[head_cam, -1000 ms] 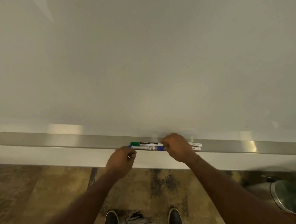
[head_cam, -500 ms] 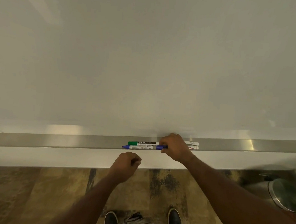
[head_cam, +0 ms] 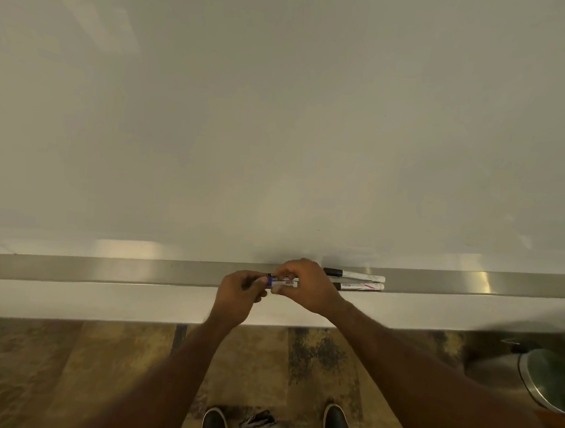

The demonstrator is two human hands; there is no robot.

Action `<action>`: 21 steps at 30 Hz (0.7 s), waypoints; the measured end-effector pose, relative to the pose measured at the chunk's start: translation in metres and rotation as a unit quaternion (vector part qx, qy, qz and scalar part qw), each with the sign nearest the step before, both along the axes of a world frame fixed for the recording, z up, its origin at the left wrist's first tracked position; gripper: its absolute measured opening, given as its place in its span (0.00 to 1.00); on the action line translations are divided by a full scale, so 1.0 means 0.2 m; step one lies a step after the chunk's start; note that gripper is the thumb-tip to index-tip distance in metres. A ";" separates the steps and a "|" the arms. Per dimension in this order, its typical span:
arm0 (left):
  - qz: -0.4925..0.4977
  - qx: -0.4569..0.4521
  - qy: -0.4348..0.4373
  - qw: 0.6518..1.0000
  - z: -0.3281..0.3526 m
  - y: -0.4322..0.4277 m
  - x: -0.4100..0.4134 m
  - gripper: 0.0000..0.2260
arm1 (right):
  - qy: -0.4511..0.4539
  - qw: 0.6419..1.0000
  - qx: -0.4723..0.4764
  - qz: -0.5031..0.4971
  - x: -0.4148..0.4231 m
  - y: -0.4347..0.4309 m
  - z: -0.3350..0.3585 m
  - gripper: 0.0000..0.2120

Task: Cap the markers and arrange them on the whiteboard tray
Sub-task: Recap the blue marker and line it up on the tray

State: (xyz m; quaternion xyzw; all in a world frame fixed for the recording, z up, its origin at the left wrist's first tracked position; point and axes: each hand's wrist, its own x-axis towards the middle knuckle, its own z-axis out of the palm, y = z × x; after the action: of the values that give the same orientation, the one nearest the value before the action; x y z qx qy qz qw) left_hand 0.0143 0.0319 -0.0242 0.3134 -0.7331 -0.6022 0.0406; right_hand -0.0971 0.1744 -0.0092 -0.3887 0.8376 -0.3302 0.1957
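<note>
The long brushed-metal whiteboard tray (head_cam: pixel 136 272) has a satin sheen with bright glare spots, the glossy white board (head_cam: pixel 281 113) looks smooth, white plastic markers (head_cam: pixel 360 276) look slick, and the mottled brown floor (head_cam: pixel 63 365) looks matt.

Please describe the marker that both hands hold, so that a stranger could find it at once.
Follow the metal tray under the whiteboard to the middle, where the left hand and right hand meet. The blue marker lies between them. Unlike the two markers lying untouched to the right, it has blue at its left end.
</note>
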 end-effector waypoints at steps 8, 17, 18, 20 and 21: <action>0.089 -0.022 -0.018 0.996 -0.04 -0.18 0.08 0.07 | 0.154 0.974 0.144 0.081 -0.03 -0.05 -0.04 0.11; 0.067 -0.044 -0.021 0.997 -0.04 -0.22 0.07 0.08 | 0.264 0.922 0.248 0.139 -0.06 -0.11 -0.04 0.11; 0.067 -0.044 -0.020 0.997 -0.04 -0.22 0.07 0.08 | 0.266 0.921 0.249 0.139 -0.06 -0.11 -0.05 0.11; 0.070 -0.049 -0.022 0.996 -0.04 -0.23 0.06 0.08 | 0.260 0.929 0.227 0.134 -0.07 -0.10 -0.05 0.11; 0.071 -0.054 -0.025 0.996 -0.05 -0.23 0.06 0.08 | 0.251 0.936 0.209 0.129 -0.07 -0.08 -0.05 0.12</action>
State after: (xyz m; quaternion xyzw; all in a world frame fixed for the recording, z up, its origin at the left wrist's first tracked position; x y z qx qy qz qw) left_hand 0.0262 -0.0141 -0.0334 0.3770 -0.7410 -0.5496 0.0822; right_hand -0.1113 0.1576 -0.0195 -0.5144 0.8520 -0.0115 0.0966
